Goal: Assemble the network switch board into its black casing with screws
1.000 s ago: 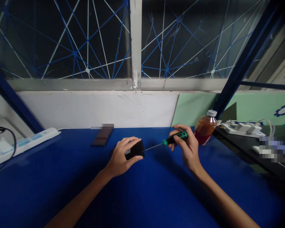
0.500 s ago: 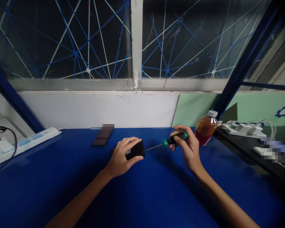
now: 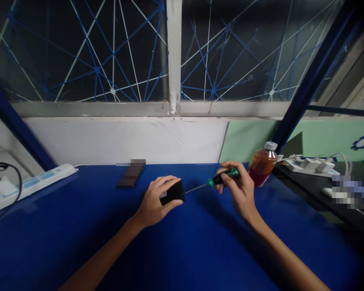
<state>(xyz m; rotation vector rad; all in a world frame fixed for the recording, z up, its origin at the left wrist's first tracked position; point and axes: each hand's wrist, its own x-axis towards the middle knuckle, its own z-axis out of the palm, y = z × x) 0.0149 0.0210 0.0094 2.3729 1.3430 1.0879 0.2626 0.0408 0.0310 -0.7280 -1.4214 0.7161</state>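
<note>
My left hand (image 3: 155,202) is closed around a small black box-shaped device (image 3: 176,191), fingers along its far side and thumb along its near side. A pale label shows partly beneath the fingers. In my right hand (image 3: 241,184) is a screwdriver (image 3: 223,178) with a black and green handle, gripped between thumb and fingers. Its thin metal shaft slants down to the left, and the tip meets the device's right end face. What the tip sits in is too small to make out. A tiny dark piece (image 3: 195,186) lies on the table behind the shaft.
On the blue table (image 3: 182,250), a dark phone (image 3: 132,173) lies behind my left hand. A bottle of reddish drink (image 3: 263,163) stands just beyond my right hand. White power strips (image 3: 33,184) with cables lie at left and on the black surface at right.
My right hand's fingers and the screwdriver handle have shifted very slightly left. The tip stays at the device's end, and my left hand keeps its hold.
</note>
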